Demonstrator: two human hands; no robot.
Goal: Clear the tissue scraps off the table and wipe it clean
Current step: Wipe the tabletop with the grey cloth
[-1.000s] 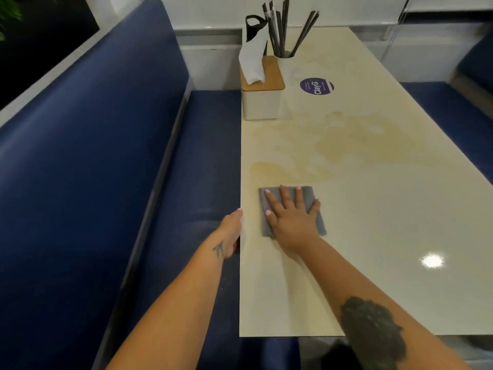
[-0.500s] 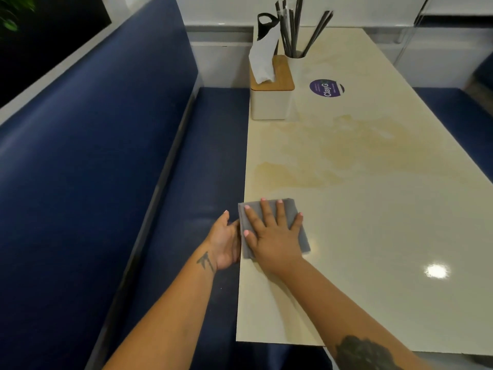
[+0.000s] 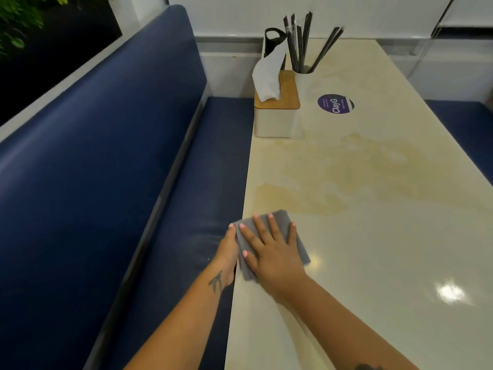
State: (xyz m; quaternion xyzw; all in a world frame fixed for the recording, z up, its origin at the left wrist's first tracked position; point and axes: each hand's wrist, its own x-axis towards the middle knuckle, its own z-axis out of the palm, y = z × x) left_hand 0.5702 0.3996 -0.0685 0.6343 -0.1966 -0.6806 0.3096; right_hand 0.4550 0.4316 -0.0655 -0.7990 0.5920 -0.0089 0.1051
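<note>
Pressing one grey cloth (image 3: 269,244) lower centre, right hand (image 3: 274,259) spread flat | left hand (image 3: 228,253) straight-fingered at surface (image 3: 373,236) edge | one tissue box (image 3: 277,113), one cup (image 3: 302,84) upper centre

The right hand (image 3: 274,252) lies flat over the middle of the grey cloth (image 3: 281,218), so most of that cloth is covered, and the left hand (image 3: 228,253) sits at the tabletop (image 3: 373,236) edge with its palm side out of sight. The tabletop runs out past the right and bottom edges. The small print on the purple sticker (image 3: 335,103) is too small to read, and the black sticks in the white cup (image 3: 302,81) are blurred.
</note>
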